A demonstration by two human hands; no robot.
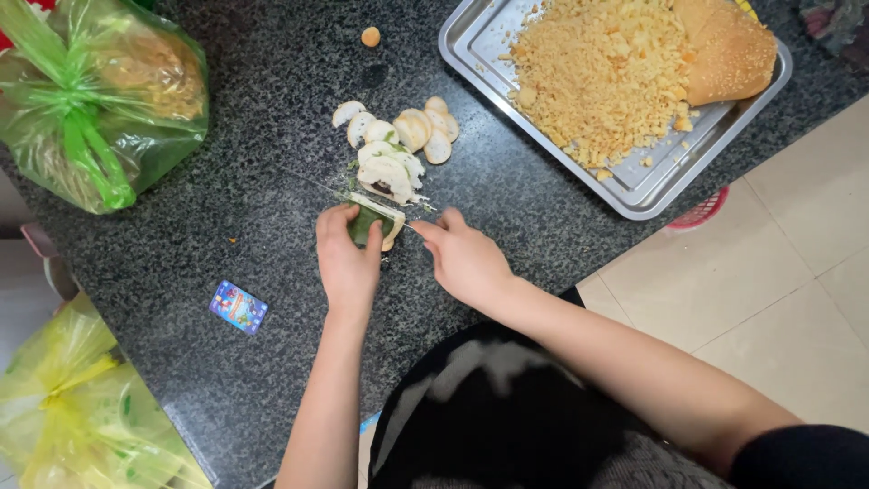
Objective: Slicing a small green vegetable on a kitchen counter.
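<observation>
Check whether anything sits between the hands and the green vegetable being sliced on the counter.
Nothing visible does. The left hand already grips the green vegetable directly, and the right hand holds a thin knife whose blade lies across its cut end. The cut slices lie beyond the blade, away from the hands.

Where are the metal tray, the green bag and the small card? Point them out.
Metal tray point(634, 195): head view, on its bare bottom corner rim.
Green bag point(109, 100): head view, on the knotted plastic at its middle.
Small card point(238, 307): head view, on the middle of its printed face.
</observation>
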